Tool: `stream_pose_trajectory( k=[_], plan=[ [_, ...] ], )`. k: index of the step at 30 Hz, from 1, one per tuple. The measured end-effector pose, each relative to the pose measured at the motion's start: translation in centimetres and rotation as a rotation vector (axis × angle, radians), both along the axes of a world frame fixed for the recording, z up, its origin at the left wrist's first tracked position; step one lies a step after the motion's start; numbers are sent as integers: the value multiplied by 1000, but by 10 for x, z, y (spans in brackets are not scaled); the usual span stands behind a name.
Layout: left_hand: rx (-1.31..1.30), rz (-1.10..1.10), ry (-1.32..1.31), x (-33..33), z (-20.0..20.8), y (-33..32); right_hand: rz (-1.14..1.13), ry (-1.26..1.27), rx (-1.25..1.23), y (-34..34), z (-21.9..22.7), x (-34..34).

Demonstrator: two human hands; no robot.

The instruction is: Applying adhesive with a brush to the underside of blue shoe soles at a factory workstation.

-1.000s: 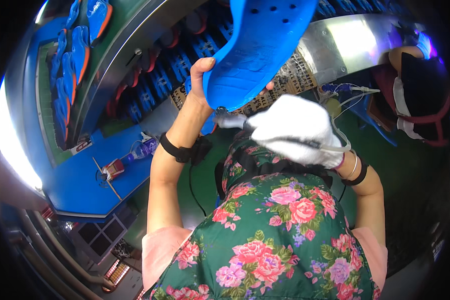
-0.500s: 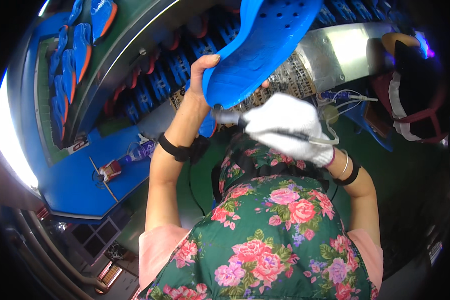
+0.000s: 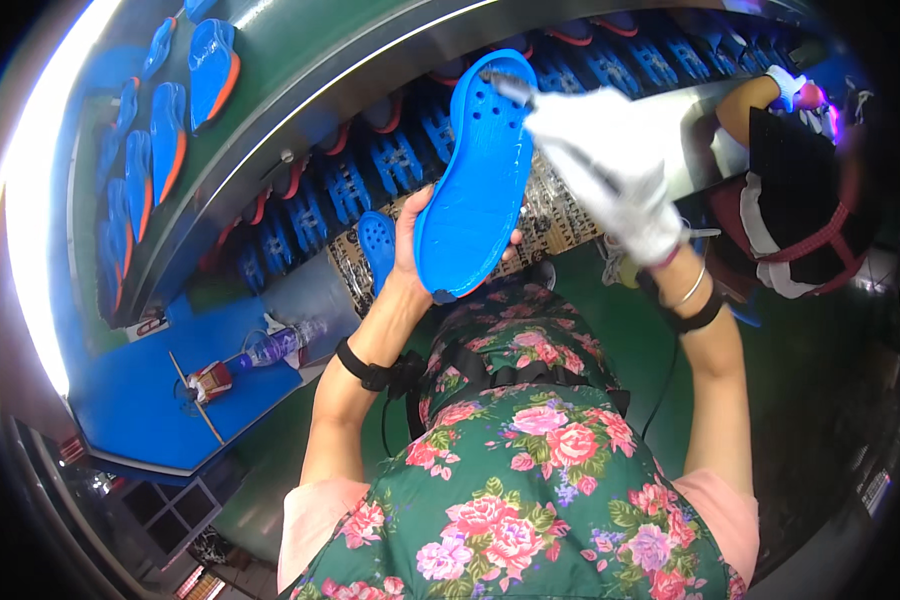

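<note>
My left hand (image 3: 408,232) is closed round the edges of a blue shoe sole (image 3: 470,195), thumb on one side and fingertips on the other. The sole's raised rim and hollow inner face are turned up, with several round holes at its far end. A wet sheen lies along its surface. In a white glove, my right hand (image 3: 615,165) is closed on a brush (image 3: 510,88), whose dark tip touches the sole's far end by the holes. A second blue sole (image 3: 376,245) with holes lies beside my left wrist, partly hidden.
Behind the sole curves a metal-edged conveyor (image 3: 300,150) with several blue pieces. More blue soles with orange edges (image 3: 213,75) lie on a green surface at far left. A blue table (image 3: 135,390) bears a purple bottle (image 3: 275,345). A co-worker (image 3: 800,210) is at right.
The sole has come lower and closer to me, standing more upright in view. My right hand has moved the brush from the sole's near end up to its far, holed end.
</note>
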State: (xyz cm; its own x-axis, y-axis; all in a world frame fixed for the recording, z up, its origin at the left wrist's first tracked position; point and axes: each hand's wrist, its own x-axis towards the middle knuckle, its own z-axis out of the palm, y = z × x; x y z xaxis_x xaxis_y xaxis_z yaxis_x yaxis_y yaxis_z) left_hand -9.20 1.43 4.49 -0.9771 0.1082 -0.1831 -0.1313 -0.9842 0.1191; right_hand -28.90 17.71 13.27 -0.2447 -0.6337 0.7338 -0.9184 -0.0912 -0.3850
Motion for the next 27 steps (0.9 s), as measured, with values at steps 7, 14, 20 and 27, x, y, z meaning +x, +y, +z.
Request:
stream_pose_trajectory(
  k=[7,14,20,27],
  plan=[
    [-271,134,32,-6,-1,-36,318,-472,159,28,-8,112],
    [-210,237,242,-12,40,-57,342,-1642,-131,39,-7,71],
    [-264,214,571,-45,97,-135,219,-1686,-184,37,-44,75],
    [146,605,258,-97,119,-168,164,-1586,-4,27,-83,76]
  ],
)
